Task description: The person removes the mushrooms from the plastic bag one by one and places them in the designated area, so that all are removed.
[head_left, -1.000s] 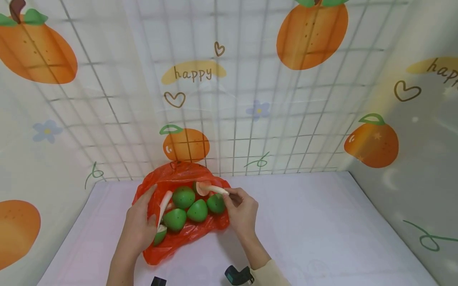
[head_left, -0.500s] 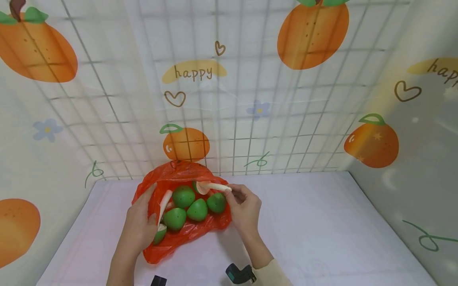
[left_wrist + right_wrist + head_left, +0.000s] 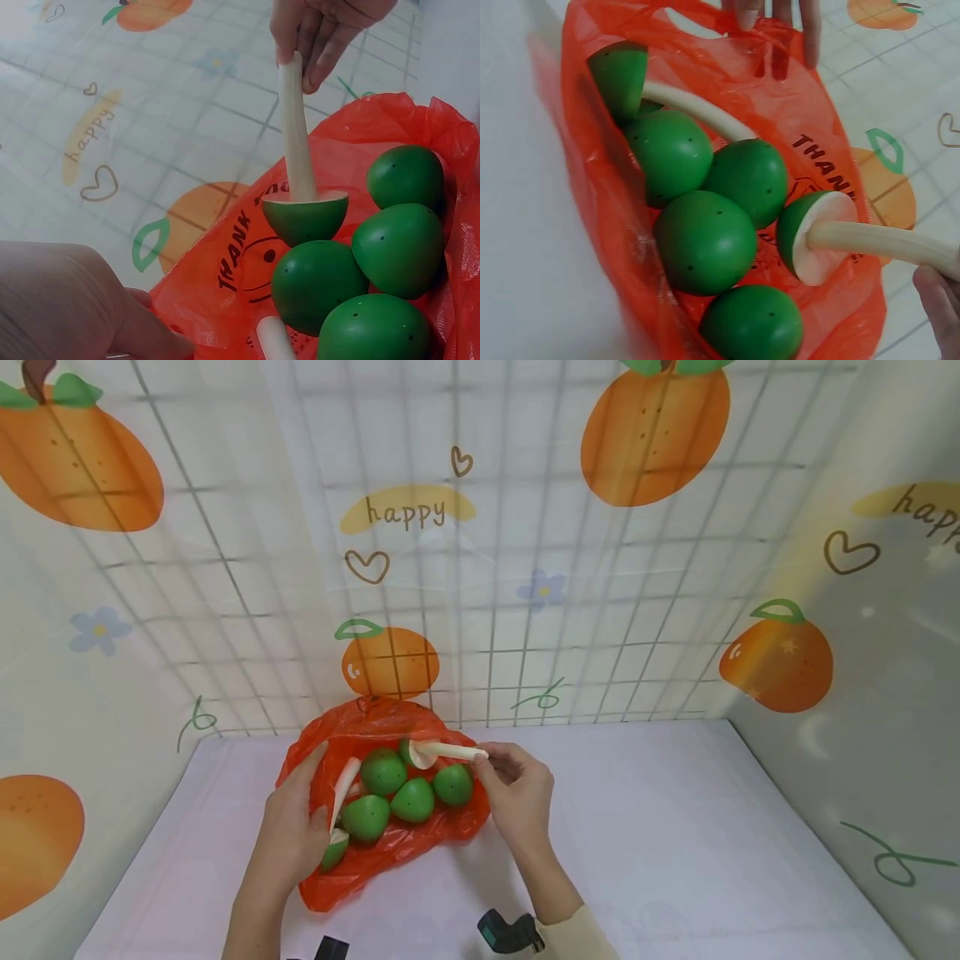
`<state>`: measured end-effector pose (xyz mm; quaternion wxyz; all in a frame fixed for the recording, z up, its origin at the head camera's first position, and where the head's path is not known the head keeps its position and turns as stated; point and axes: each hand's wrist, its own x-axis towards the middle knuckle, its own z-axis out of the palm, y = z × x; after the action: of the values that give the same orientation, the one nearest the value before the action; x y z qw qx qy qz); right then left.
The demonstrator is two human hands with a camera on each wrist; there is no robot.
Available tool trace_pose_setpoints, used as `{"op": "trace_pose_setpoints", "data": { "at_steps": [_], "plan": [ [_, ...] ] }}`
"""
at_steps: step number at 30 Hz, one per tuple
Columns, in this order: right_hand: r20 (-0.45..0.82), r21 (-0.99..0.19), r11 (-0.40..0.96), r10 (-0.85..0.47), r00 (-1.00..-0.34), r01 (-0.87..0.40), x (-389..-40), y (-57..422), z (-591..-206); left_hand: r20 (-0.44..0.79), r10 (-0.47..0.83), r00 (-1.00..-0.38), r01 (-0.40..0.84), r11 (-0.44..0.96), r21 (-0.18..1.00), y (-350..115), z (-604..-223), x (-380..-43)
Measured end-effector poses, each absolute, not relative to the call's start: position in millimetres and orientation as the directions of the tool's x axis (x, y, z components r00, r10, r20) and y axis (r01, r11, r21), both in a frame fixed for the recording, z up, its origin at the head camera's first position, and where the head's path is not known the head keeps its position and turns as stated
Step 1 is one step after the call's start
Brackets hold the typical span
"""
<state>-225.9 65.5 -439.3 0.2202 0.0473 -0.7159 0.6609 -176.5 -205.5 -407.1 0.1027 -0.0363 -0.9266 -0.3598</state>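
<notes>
A red plastic bag (image 3: 360,877) lies spread wide, holding several toy mushrooms with dark-spotted green caps (image 3: 413,800) and pale stems. At its left side, my left hand (image 3: 291,827) grips the bag's edge, fingers and thumb on the plastic. My right hand (image 3: 521,789) pinches the stem end of one toy mushroom (image 3: 817,232) at the bag's right side. That mushroom's cap still sits over the bag, beside the other caps. Another pale stem (image 3: 344,785) leans near my left thumb. Stems of several other mushrooms are hidden under their caps.
The bag rests on a white table (image 3: 675,843) against a back wall covering (image 3: 495,635) printed with oranges and a grid. Similar sheets flank both sides. A dark wrist camera (image 3: 510,933) shows below my right forearm.
My right hand has moved a little to the right and up, its grip staying on the mushroom stem. The mushroom has tilted slightly; my left hand stays in place.
</notes>
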Motion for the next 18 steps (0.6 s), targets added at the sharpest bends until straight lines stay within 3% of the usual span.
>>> {"op": "trace_pose_setpoints", "data": {
  "at_steps": [18],
  "plan": [
    [0.279,-0.958,0.111,0.134,-0.951,-0.265,-220,83,-419,0.212,-0.003,-0.977,0.141,0.734,0.664,-203,-407,-176]
  ]
}}
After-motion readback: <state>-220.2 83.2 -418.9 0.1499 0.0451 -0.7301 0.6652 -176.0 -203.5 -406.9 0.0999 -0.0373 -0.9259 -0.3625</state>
